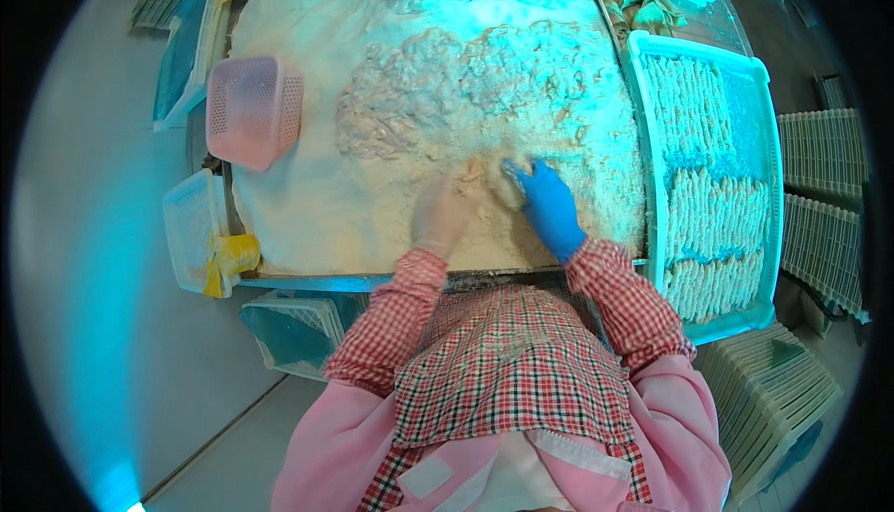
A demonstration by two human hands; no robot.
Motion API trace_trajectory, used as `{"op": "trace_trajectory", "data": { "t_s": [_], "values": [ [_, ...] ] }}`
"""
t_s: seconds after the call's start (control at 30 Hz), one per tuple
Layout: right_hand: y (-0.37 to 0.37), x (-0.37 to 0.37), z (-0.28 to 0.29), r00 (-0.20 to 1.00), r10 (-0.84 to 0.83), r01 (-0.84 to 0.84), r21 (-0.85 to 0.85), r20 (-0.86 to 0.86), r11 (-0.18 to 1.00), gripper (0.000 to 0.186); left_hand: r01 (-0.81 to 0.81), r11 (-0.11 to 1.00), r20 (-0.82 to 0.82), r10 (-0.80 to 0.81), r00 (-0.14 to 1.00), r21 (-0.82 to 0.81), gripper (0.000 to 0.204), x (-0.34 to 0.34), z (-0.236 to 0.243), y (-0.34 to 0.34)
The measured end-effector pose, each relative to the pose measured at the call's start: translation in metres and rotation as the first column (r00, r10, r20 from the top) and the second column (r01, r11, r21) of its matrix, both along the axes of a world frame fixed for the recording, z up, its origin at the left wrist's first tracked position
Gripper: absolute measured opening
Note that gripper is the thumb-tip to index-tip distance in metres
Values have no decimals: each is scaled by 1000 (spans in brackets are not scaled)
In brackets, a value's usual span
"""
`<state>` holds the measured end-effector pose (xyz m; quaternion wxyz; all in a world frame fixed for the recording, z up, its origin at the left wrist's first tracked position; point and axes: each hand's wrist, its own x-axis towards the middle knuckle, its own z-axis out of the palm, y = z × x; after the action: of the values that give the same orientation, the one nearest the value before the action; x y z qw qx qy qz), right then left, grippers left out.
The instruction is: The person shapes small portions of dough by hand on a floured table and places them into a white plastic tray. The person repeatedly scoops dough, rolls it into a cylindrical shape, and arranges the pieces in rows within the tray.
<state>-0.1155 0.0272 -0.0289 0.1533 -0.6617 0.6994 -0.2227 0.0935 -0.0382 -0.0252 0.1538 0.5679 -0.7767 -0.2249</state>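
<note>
Worktop [289, 232], pale and dusted with loose crumb, wide, set in a room with a light floor [84, 232], bluish light falling across its far and right portions. Coating heap [438, 93], one, pale, lumpy, beyond the hands on the middle and right of the worktop; long axis of its nearer ridge roughly left to right, no single pointed end. Left hand [445, 212], blurred, over the crumb at the near side of the heap, directed away from the body; whether its fingers are apart, together or clamped on something cannot be told. Right hand [551, 212], blue-gloved, just beside the left, directed away and slightly leftward, fingers bent, tips whitened; whether they grip anything cannot be told. Between the hands, crumb too blurred to show a distinct piece or its axis. Coated strips [712, 209], slender, three rows in a pale-rimmed tray [649, 158] right of the worktop; strips side by side, long axes mostly pointing away from the wearer. Basket [288, 107], pink, perforated, at the worktop's left. Container [186, 223], translucent, with yellow material [237, 253] at its near right corner. Slatted panels [819, 153], far right. Apron [512, 363], checked, with matching-style red-and-white sleeves [619, 302].
</note>
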Motion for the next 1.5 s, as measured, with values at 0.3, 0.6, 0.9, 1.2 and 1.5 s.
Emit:
{"op": "trace_trajectory", "data": {
  "t_s": [0.3, 0.6, 0.9, 1.2, 1.5],
  "values": [
    [-12, -56, 53, 967, -143, 150, 22, -210, 988, 52, 423, 873, 17, -432, 902, -242, 28, 16, 35, -26],
    [-17, -21, 33, 909, -57, 42, -43, -413, 998, 59, 171, 975, 303, -122, 945, -141, 43, -11, 9, 34],
    [42, 17, 33, 955, 290, -281, 122, -64, 952, 49, 224, 974, -195, -223, 955, -20, 35, -5, 50, 12],
    [13, 17, 18, 973, 70, -73, -5, -219, 997, 47, 119, 991, 133, -110, 985, -68, 26, -33, 27, -22],
    [54, 18, 33, 949, 316, -312, 191, 10, 931, 45, 575, 786, -86, -604, 792, -227, 26, -3, 56, -39]
  ]
}}
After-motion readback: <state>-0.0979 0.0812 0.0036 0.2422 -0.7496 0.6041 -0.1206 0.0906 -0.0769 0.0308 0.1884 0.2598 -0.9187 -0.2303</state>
